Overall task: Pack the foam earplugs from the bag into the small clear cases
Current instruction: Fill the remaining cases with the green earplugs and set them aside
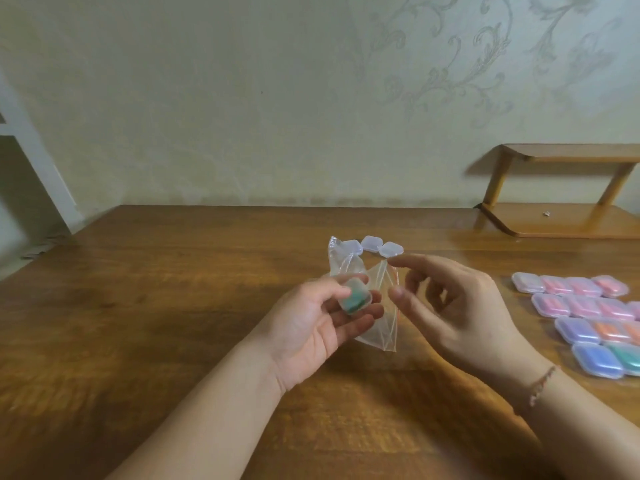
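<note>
Three empty clear cases [372,244] sit mid-table toward the far edge, just behind the plastic bag [377,306]. Left hand [311,327] is palm up, fingers [360,311] and thumb curled round a small clear case [355,299] with green earplugs [354,300] inside, over the bag. Right hand [457,306] is beside it, fingers loosely curled and spread, holding nothing. Filled cases [585,317] lie in rows near the table's [173,289] right edge. Wooden shelf [561,216] at the far right corner.

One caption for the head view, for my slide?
Left hand holds small clear case of green foam earplugs; right hand empty.
</note>
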